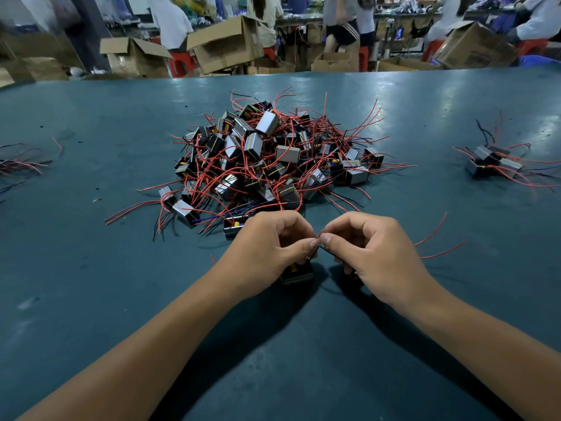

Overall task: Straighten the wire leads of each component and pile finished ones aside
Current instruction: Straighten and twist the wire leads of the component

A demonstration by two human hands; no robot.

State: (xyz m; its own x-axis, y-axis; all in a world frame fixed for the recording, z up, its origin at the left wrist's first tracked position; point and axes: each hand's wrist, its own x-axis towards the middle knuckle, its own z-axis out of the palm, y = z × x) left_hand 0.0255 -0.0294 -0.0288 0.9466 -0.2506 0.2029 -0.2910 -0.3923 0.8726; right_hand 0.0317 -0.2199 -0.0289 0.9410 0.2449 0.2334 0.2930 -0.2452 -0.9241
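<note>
Busy workshop behind, with open cardboard boxes [226, 44], red stools [181, 64] and people in white tops along far benches, all a bit blurry. Up front is a dark teal counter [91, 268] with a big tangled heap [267, 156] of small grey-and-black block components and red, black and a few blue leads sitting in the middle. Off to the right, well apart from the heap, there's a small pile [493, 164] of a few components with their leads fanning out, and at the left edge you can just see a bunch of wires [21, 164] poking into view. Both hands are just in front of the heap, nearly touching each other. Left hand [270, 247] has its fingers curled with thumb and forefinger pinching a thin lead [326, 251], and a component [297, 273] sits right under it, mostly hidden. Right hand [368, 247] is pinching the same lead right beside the left thumb, other fingers curled in. Two red leads [437, 243] stick out on the counter past the right hand.
</note>
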